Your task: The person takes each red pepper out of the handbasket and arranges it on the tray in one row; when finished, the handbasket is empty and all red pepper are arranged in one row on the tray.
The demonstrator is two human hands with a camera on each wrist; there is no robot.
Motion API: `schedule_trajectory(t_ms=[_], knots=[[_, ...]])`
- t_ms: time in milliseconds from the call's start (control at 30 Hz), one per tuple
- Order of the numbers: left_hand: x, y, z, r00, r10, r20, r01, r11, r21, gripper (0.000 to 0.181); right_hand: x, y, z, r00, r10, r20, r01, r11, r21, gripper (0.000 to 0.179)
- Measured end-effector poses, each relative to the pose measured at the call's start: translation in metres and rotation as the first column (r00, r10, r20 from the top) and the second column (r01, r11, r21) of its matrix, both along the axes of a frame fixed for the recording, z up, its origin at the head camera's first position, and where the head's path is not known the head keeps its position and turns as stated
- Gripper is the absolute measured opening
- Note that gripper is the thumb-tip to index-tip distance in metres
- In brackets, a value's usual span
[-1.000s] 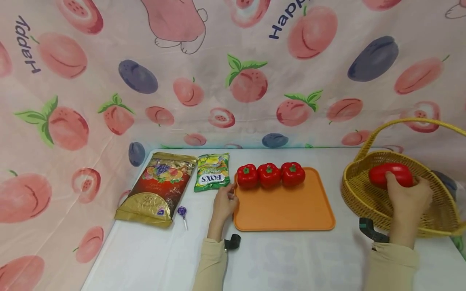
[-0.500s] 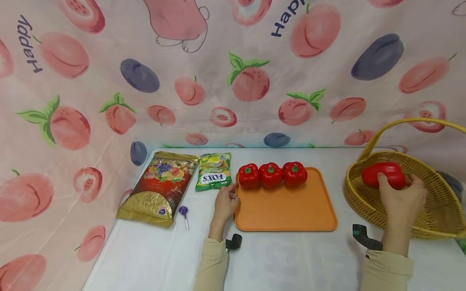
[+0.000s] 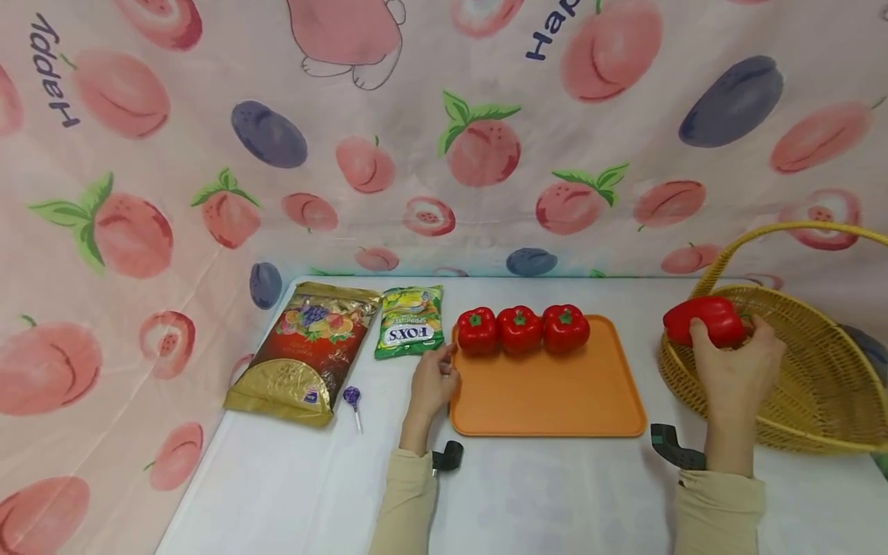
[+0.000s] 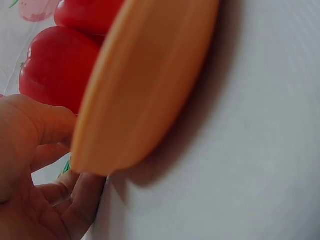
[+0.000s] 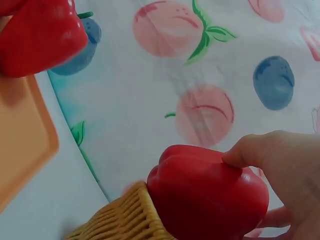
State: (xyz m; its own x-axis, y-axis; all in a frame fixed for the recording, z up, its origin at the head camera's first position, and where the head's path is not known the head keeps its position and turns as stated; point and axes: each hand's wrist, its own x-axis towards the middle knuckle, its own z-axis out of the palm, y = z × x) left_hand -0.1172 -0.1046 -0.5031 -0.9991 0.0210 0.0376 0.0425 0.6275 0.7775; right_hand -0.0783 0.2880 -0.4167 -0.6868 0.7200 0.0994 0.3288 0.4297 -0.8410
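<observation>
My right hand [image 3: 738,366] grips a red bell pepper [image 3: 709,322] above the left rim of a yellow wicker basket [image 3: 819,408]. In the right wrist view the thumb lies on top of this pepper [image 5: 205,192], beside the woven rim [image 5: 125,215]. My left hand [image 3: 430,385] holds the left edge of an orange tray [image 3: 548,397], fingers curled at its rim, as the left wrist view shows at the tray's end [image 4: 145,90]. Three red bell peppers stand in a row along the tray's back edge: left [image 3: 477,331], middle [image 3: 519,330], right [image 3: 565,330].
Left of the tray lie a green candy packet [image 3: 411,322], a large brown and gold candy bag [image 3: 305,351] and a purple lollipop [image 3: 352,401]. The basket's tall handle [image 3: 798,227] arches above it. A fruit-print cloth [image 3: 388,193] hangs behind the white table.
My right hand has carried the bell pepper left, from over the basket's inside to above its left rim. The left hand stays at the tray's edge; the head view has shifted slightly.
</observation>
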Motion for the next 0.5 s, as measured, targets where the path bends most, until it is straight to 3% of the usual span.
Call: schedule_trajectory(t_ms=[300,500], knots=[[-0.002,0.001,0.001,1.0,-0.002,-0.003,0.002,1.0,-0.012,0.047,-0.003,-0.01,0.004,0.999,0.04,0.023,-0.04,0.999,-0.002,0.08],[0.0,0.0,0.001,1.0,0.007,0.009,-0.007,1.0,-0.009,0.047,-0.007,-0.02,0.002,0.996,0.089,-0.005,-0.089,0.995,0.039,0.077]])
